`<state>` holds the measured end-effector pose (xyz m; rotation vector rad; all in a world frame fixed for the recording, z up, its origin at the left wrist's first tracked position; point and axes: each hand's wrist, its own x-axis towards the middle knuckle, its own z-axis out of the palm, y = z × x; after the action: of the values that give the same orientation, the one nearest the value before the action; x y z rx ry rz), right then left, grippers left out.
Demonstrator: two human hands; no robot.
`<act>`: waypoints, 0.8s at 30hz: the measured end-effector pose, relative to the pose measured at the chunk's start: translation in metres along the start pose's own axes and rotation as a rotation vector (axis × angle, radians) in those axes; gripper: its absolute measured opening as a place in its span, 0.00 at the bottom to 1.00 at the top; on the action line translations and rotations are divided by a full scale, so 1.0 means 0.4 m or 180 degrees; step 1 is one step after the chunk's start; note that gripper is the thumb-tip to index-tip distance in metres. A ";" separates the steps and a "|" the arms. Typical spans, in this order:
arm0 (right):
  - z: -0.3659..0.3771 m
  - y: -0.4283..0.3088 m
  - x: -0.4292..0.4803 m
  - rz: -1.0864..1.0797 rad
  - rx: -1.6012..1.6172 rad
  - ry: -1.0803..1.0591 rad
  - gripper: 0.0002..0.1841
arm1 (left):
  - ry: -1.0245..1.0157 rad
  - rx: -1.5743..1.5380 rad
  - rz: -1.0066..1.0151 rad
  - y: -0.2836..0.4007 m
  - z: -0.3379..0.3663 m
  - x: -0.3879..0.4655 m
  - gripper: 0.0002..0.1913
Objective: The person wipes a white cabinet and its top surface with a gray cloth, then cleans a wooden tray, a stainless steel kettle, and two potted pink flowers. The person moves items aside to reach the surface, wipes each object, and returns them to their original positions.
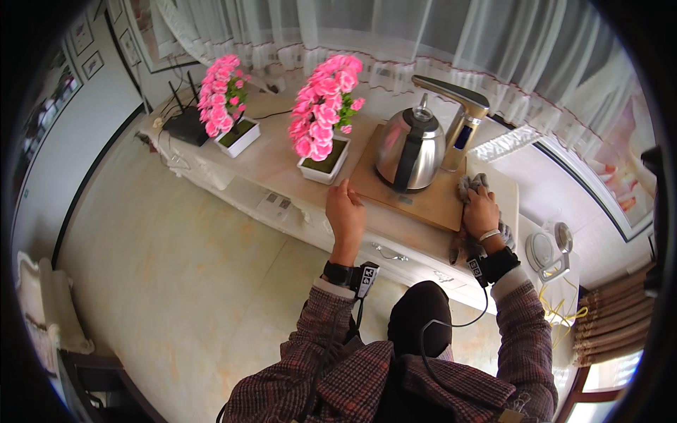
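My right hand (481, 211) grips a grey cloth (473, 185) beside the right edge of a tan base plate (381, 198); part of the cloth hangs below the hand. My left hand (346, 214) is at the plate's left front corner, fingers bent inward; whether it grips the plate cannot be told. On the plate stands a steel electric kettle (431, 153) with a black handle, under the gold and black spout arm of a water dispenser (457, 137). Left of the plate is a white rectangular pot (328, 174) with pink artificial flowers (322, 116).
A second potted pink flower arrangement (219, 100) and a black router (188, 126) stand farther left on the white cabinet (264, 164). Sheer curtains (381, 37) hang behind. At the right are a clear-lidded container (542, 251) and yellow cord (563, 312).
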<state>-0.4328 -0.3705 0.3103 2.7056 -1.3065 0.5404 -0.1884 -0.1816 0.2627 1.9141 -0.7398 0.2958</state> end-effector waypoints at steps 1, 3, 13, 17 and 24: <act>0.005 -0.006 0.006 -0.0039 0.0020 0.0049 0.17 | 0.0144 -0.0108 0.0101 -0.004 -0.017 -0.009 0.16; 0.013 -0.012 0.016 -0.0099 0.0018 -0.0005 0.17 | 0.0191 -0.0291 0.0038 -0.009 -0.058 -0.026 0.17; 0.049 0.004 0.023 -0.0421 0.0000 0.0307 0.16 | 0.0537 -0.0201 0.0362 -0.086 -0.070 0.164 0.52; 0.059 0.008 0.025 -0.0462 0.0043 0.0473 0.15 | 0.0791 0.0088 0.0320 -0.159 -0.082 0.199 0.51; 0.032 -0.005 0.016 -0.0492 0.0058 0.0288 0.14 | 0.0775 0.0539 0.0621 -0.299 -0.190 0.339 0.50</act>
<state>-0.4240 -0.3767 0.3008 2.7310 -1.0651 0.6520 -0.0004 -0.1286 0.2781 1.9212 -0.7570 0.7200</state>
